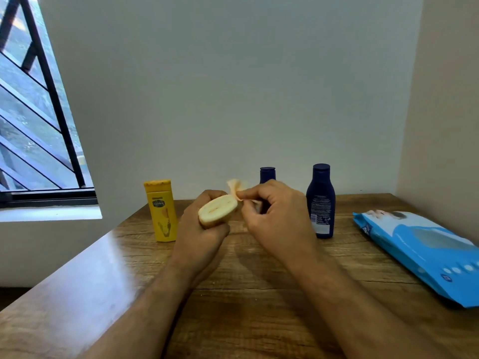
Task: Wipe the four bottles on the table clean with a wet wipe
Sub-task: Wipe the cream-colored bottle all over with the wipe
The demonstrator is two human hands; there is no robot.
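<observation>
A wooden bench (259, 281) fills the lower half of the frame, set against a plain wall. A barred window (39, 112) takes up the upper left. At the right edge lies a blue wipe pack (425, 252), flat on the bench and cut off by the frame's border.

Three bottles stand upright toward the back of the bench. A yellow bottle (162, 211) is left of centre, just beside the left hand. A tall dark blue bottle (321, 200) stands right of centre with its back label facing the camera. A second dark blue bottle (267, 174) stands behind the right hand (274, 216), which covers all but its cap and shoulder.

The left hand (204, 229) is at the centre of the frame, above the bench, its fingers wrapped round a held bottle (217, 210). This bottle is tipped so that only its pale yellow oval base faces the camera; the body is hidden inside the fist, so its label and cap cannot be seen. The base shows a faint moulded seam across its middle.

The right hand pinches a wet wipe (237, 188) between thumb and fingertips, just beside the upper right rim of the held bottle's base. The wipe is bunched and blurred, with a peach tint; it seems to touch the rim, though the blur makes this uncertain.
</observation>
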